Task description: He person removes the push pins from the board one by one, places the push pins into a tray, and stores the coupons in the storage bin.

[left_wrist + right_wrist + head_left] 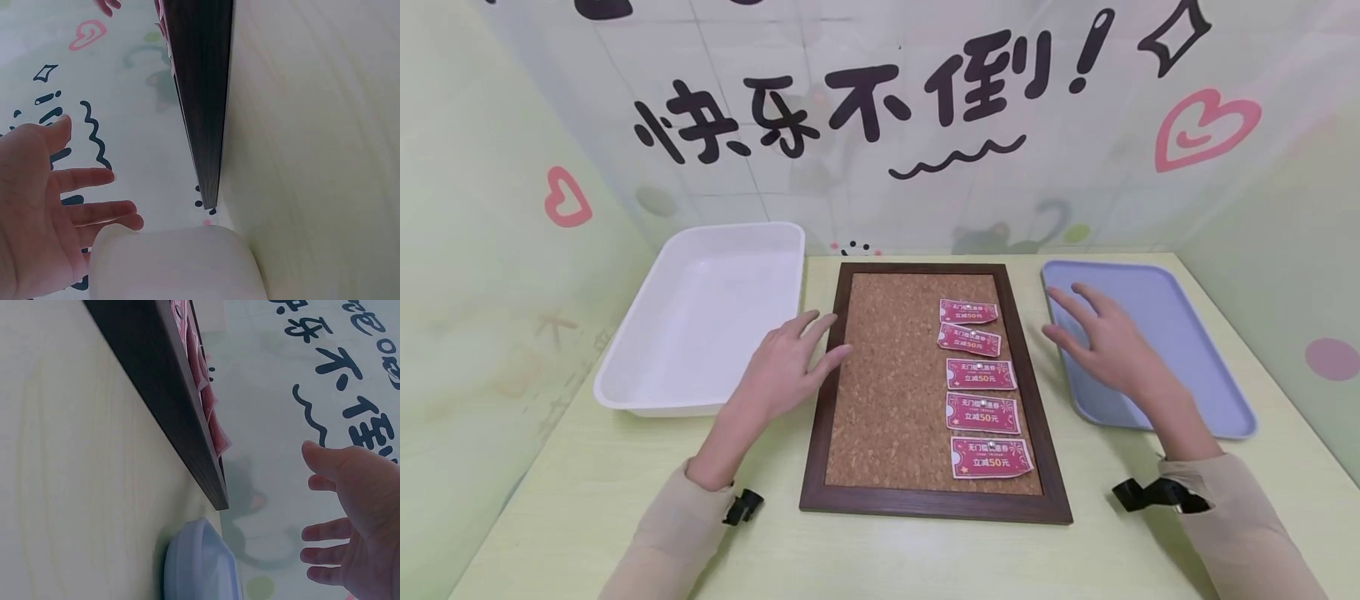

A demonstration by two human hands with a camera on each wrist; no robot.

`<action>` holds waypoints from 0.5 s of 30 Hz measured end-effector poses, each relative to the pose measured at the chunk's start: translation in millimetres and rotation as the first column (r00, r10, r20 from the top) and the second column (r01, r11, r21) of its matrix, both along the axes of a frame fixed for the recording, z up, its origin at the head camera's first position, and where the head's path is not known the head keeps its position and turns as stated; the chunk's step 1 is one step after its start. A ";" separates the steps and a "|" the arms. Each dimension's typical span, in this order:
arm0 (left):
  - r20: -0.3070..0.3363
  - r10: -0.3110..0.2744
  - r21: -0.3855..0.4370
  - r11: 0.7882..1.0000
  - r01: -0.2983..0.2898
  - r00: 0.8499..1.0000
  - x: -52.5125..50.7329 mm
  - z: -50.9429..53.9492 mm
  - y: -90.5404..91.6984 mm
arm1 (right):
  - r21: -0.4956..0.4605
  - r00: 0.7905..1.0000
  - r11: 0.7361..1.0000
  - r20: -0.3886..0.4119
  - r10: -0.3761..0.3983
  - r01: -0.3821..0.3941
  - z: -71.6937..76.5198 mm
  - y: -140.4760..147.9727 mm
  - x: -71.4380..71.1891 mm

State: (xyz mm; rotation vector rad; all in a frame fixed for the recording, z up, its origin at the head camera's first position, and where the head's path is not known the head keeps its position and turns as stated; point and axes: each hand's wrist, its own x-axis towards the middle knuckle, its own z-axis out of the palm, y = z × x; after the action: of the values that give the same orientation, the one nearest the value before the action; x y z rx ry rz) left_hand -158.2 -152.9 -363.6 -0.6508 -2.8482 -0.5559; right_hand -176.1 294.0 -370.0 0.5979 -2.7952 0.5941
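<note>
A cork board (895, 392) in a dark brown wooden frame lies flat on the table. Down its right side runs a column of several pink coupons (979, 374), each with a small pale pin near its top edge. My left hand (786, 362) hovers between the board's left edge and the white tray, fingers spread and holding nothing. Over the left part of the blue tray, my right hand (1101, 342) is raised with fingers loosely extended, also holding nothing. Both wrist views show the palms and fingers apart from the board's dark frame (203, 94).
A deep white tray (700, 325) stands to the left of the board. At the right lies a shallow blue tray (1180, 358). The pale table (910, 558) ends at printed wall sheets (850, 200) on the back and both sides.
</note>
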 end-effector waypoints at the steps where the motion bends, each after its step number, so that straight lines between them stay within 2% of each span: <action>1: -0.001 -0.003 0.000 1.000 0.003 1.000 0.7 -0.1 1.3 | -0.002 1.000 1.000 -0.003 0.006 -0.006 -0.6 -0.9 0.3; 8: -0.045 -0.046 0.015 0.999 0.047 0.998 5.7 -0.2 11.3 | -0.029 0.998 0.998 -0.034 0.053 -0.054 -2.4 -9.1 3.0; 15: -0.065 -0.115 0.060 0.991 0.119 0.991 10.4 -0.5 21.8 | -0.056 0.997 0.995 -0.011 0.080 -0.080 -2.4 -17.3 8.8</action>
State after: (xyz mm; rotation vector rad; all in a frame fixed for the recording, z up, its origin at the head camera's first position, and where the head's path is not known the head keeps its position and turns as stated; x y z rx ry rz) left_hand -147.8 -131.1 -364.2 -0.8126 -2.7368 -0.6309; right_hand -167.4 276.7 -372.4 0.7016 -2.7476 0.6817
